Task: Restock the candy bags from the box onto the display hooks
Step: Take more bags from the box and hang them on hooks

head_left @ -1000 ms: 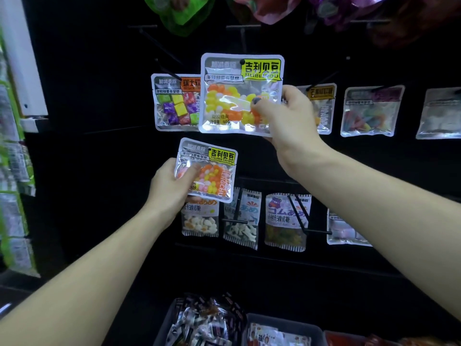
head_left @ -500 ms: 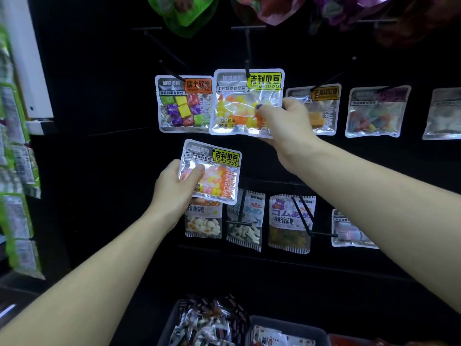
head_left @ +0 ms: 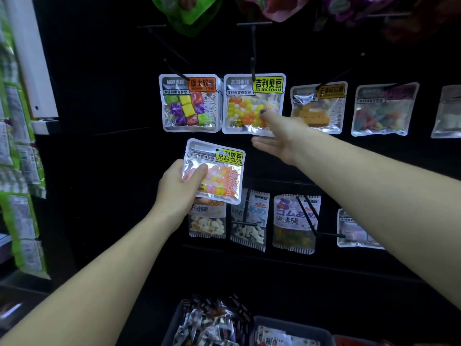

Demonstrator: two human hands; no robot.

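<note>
The left hand grips a jelly-bean candy bag by its lower left corner, thumb curled over the front, holding it tilted in front of the black display wall. Just above it, a matching hung bag sits on its hook. The right hand is open beside that bag, thumb tip touching its front, fingers loose beneath.

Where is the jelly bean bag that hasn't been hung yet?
In the head view, the unhung jelly bean bag sits left of centre, gripped by the left hand, just below the hung jelly bean bag and above the lower row of bags.
</note>
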